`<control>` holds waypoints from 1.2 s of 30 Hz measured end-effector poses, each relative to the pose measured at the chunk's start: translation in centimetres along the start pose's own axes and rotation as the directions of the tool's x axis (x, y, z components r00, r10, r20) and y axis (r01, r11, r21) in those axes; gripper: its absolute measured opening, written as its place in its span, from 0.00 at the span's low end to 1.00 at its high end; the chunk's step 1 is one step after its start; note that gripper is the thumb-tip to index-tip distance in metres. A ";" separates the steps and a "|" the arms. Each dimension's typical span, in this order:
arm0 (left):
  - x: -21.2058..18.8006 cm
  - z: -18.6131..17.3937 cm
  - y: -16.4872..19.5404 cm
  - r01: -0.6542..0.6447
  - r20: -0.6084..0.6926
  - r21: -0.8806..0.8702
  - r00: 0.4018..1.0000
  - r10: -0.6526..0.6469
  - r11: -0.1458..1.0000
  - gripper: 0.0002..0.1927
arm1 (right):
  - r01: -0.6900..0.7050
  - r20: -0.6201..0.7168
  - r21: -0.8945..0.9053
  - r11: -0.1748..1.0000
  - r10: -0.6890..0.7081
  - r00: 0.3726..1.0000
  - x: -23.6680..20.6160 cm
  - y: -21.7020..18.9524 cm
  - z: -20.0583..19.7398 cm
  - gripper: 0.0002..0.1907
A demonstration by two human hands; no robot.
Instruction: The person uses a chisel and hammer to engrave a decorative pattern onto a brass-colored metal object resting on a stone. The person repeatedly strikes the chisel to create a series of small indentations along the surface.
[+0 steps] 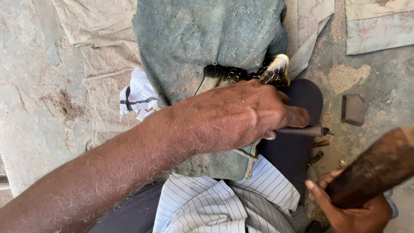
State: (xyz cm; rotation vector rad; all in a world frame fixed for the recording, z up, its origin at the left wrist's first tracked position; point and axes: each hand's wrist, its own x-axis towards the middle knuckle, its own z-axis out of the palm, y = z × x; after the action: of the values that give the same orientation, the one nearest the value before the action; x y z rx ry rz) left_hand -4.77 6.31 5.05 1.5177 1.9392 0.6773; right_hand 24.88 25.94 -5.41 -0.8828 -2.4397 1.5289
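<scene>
I observe the left hand (pixel 241 116) clenched around a dark chisel (pixel 304 130) over the dusty green cloth (pixel 202 39) on the lap; right hand (pixel 351 207) grips a wooden mallet (pixel 375 168).

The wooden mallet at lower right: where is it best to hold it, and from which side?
Probably at the narrow lower end of the wooden mallet, from below, as the right hand grips it now; the thick end stays free.

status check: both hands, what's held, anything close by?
Left hand gripping dark chisel, over dusty cloth on lap. Right hand holds blurred wooden mallet. Dark block lies apart on the floor.
</scene>
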 end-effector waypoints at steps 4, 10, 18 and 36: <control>0.3 0.4 -0.6 -0.062 0.034 -0.072 0.997 0.064 0.996 0.19 | -0.102 -0.062 -0.190 0.976 0.092 0.994 -0.7 -1.3 0.3 0.11; 0.4 2.0 -2.1 -0.185 0.014 -0.080 0.982 0.186 0.980 0.21 | 0.039 -0.088 -0.135 0.990 -0.051 0.995 -1.0 -1.2 1.0 0.19; -0.7 1.7 -2.2 -0.255 -0.028 -0.111 0.967 0.253 0.961 0.10 | 0.157 0.015 -0.537 0.829 -0.176 0.984 -1.8 -0.4 1.9 0.27; -3.0 3.8 -4.1 -0.345 -0.308 0.204 0.866 0.394 0.916 0.03 | 0.807 0.612 -0.362 0.467 -0.534 0.583 3.4 -6.0 0.0 0.18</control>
State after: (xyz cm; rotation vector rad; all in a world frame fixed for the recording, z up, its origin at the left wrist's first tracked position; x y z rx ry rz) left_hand -4.29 2.64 -0.11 2.0046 1.9921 1.0501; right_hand 19.59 25.89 -0.89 0.5387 -3.0471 0.6192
